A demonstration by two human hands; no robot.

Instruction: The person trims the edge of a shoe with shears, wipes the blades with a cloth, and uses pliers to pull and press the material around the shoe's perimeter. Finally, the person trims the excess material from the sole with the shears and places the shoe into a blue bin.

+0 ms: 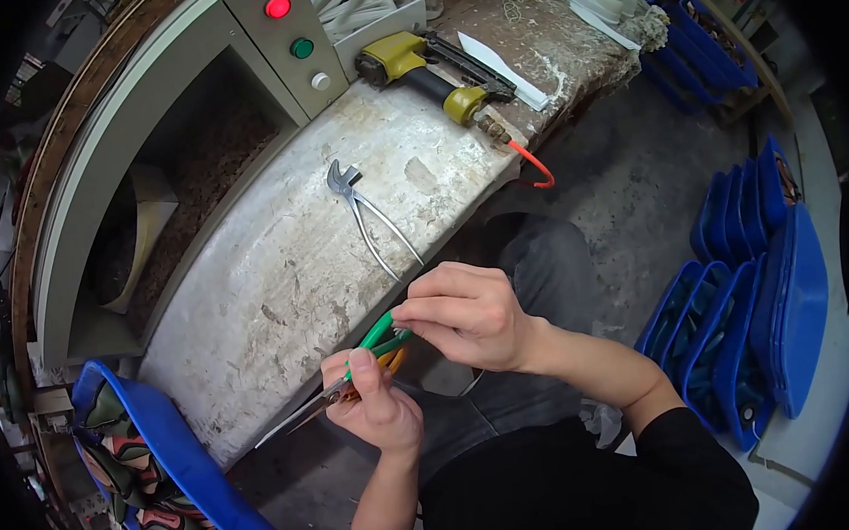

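Metal blades (302,409) with green handles (375,337), which look like scissors, lie between my two hands above the bench's front edge. My left hand (379,406) is closed round them near the pivot, thumb on top, with the blades pointing down-left. My right hand (466,316) has its fingers pinched together at the far end of the green handles; whether it grips them or something small is hidden. An orange-yellow part (392,360) shows beside the green handles. Metal pincers (369,210) rest on the bench just beyond my hands.
On the worn bench (243,274) a yellow nail gun (424,68) with a red hose (538,168) lies at the back. A machine housing (201,37) stands left. Blue bins (190,460) hold shoe-like parts at lower left; more blue bins (797,313) stand right.
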